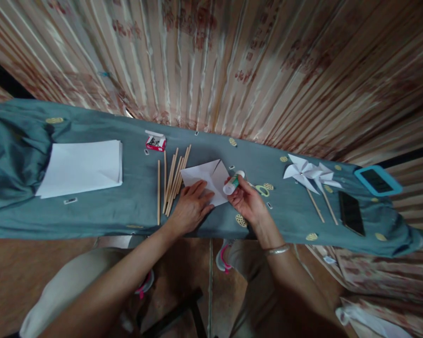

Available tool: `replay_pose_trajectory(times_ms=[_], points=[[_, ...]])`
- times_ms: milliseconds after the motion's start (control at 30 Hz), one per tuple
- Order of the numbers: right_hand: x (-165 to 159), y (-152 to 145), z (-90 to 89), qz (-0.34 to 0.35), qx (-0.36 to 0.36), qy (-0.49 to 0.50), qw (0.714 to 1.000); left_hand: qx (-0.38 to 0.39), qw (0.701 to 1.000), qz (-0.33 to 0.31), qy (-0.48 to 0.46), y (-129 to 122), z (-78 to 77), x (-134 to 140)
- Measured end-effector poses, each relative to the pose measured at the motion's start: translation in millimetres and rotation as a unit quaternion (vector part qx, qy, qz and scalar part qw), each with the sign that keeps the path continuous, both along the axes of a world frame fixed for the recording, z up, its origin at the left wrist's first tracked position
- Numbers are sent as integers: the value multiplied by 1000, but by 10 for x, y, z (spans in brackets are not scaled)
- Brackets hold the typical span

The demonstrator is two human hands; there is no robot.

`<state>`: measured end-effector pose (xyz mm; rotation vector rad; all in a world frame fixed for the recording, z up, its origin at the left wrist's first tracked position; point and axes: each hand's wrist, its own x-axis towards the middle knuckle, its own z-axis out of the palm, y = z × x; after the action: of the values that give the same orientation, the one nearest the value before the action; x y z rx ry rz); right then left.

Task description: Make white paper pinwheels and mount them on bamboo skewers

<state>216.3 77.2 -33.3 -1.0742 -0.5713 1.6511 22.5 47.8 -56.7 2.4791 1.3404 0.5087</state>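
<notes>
My left hand [192, 206] lies with outstretched fingers on a square sheet of white paper [215, 176], pressing it to the cloth. The sheet shows a dark line near its upper right corner, perhaps a cut or crease. In my right hand [248, 202] is a glue stick [232, 182], white with a green label, tilted over the paper's right edge. Whether its cap is on I cannot tell. Just right of those fingers lie scissors with pale green handles [262, 190], partly hidden by the hand.
Several wooden sticks [172, 183] lie left of the paper, below an open red box [155, 142] of small metal pieces. A stack of white paper [84, 164] is farther left. To the right are two paper pinwheels [302, 173], a dark phone [351, 212] and a blue-framed tablet [378, 180].
</notes>
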Motion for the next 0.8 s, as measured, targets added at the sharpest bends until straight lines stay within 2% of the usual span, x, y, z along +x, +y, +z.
replay_pose_trajectory(times_ms=[67, 167, 300, 500, 600, 700, 800], points=[[-31, -24, 42, 18, 24, -31, 999, 3, 1000, 4, -7, 3, -9, -4], [-75, -81, 108, 81, 51, -89, 991, 6, 1000, 5, -13, 10, -30, -8], [-67, -130, 140, 127, 55, -154, 978, 10, 1000, 0, -10, 16, -54, -10], [112, -93, 77, 91, 75, -298, 947, 16, 1000, 12, -2, 12, -65, -22], [189, -62, 85, 56, 113, -348, 929, 14, 1000, 15, -5, 12, -72, -21], [188, -11, 137, 39, 151, -356, 921, 8, 1000, 19, -7, 14, -77, -15], [107, 65, 178, 17, 178, -329, 927, 7, 1000, 18, -4, 15, -82, -12]])
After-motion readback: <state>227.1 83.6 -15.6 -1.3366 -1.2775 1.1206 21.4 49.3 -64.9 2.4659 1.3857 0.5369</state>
